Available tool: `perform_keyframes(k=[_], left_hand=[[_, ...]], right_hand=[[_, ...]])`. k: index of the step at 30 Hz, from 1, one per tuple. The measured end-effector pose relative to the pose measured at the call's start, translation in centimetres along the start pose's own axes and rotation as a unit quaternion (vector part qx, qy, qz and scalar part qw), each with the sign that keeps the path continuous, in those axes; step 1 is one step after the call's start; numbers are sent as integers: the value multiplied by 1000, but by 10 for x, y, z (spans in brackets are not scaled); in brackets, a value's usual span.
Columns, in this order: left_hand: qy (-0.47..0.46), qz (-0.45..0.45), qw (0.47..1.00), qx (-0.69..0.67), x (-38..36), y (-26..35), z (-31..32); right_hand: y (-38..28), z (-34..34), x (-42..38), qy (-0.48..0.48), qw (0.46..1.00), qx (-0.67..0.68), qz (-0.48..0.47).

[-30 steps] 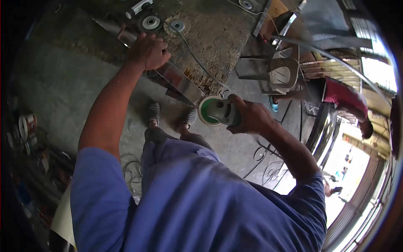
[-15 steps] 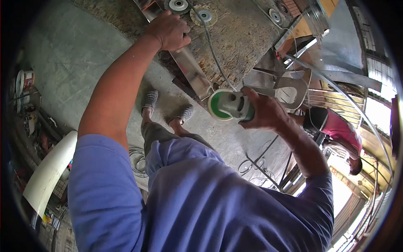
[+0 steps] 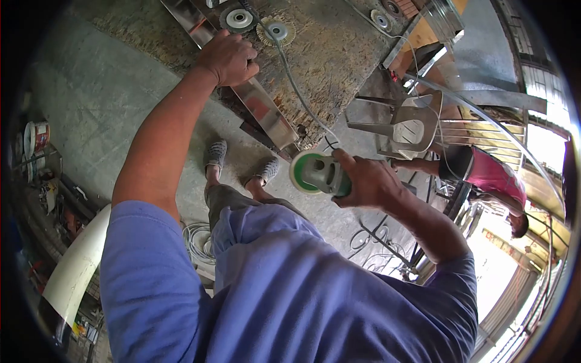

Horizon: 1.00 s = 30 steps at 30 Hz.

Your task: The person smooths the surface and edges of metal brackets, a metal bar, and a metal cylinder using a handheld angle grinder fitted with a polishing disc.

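My left hand [image 3: 225, 58] is curled over a long shiny metal bar [image 3: 261, 104] that lies along the edge of the worn wooden table [image 3: 327, 57]. In my right hand [image 3: 374, 181] is an angle grinder [image 3: 324, 172], gripped by its body. Its round disc [image 3: 298, 172], green with a pale rim, hangs just past the near end of the bar. A grey cord [image 3: 295, 85] runs from the grinder up across the table. Beyond my left hand lie a dark-rimmed grinding disc [image 3: 239, 19] and a tan flap-like wheel [image 3: 276, 30].
A plastic chair [image 3: 411, 130] stands beyond the table's right corner. Another person [image 3: 484, 175] bends over at the right. Coiled cable [image 3: 198, 242] lies on the floor near my legs. A bucket [image 3: 37, 136] stands at the far left.
My right hand has brought the grinder down and slightly left, away from the table corner. The left hand keeps its grip on the bar while the whole view shifts a little.
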State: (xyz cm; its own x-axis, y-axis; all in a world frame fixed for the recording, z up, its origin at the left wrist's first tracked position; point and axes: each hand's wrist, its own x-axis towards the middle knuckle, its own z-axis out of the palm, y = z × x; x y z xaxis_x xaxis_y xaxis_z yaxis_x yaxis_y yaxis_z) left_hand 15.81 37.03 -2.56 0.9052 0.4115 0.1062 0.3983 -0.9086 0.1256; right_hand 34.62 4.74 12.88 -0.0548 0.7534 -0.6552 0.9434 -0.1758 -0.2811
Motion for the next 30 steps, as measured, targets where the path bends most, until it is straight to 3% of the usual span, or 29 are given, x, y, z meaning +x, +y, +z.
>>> perform_keyframes(k=[7, 14, 17, 21, 24, 27, 30], left_hand=[[-35, -5, 999, 2, 2, 3, -8], [31, 4, 1000, -5, -1, -2, 9], [-25, -5, 1000, -6, 0, 1, -5], [-27, -6, 999, -16, 1, 1, -3], [-24, -3, 1000, -9, 1, 0, -4], [-27, 2, 1000, -10, 1, 1, -6], [-31, 5, 999, -16, 3, 0, -8]], right_hand=[[-26, 3, 0, -59, 998, 3, 25], [-19, 4, 4, 26, 998, 47, 44], [-17, 4, 0, -3, 997, 37, 67], [-18, 7, -17, 12, 998, 37, 49], [-26, 1, -13, 8, 990, 95, 106], [-34, 17, 2, 63, 978, 148, 134], [-44, 45, 4, 149, 961, 216, 89]])
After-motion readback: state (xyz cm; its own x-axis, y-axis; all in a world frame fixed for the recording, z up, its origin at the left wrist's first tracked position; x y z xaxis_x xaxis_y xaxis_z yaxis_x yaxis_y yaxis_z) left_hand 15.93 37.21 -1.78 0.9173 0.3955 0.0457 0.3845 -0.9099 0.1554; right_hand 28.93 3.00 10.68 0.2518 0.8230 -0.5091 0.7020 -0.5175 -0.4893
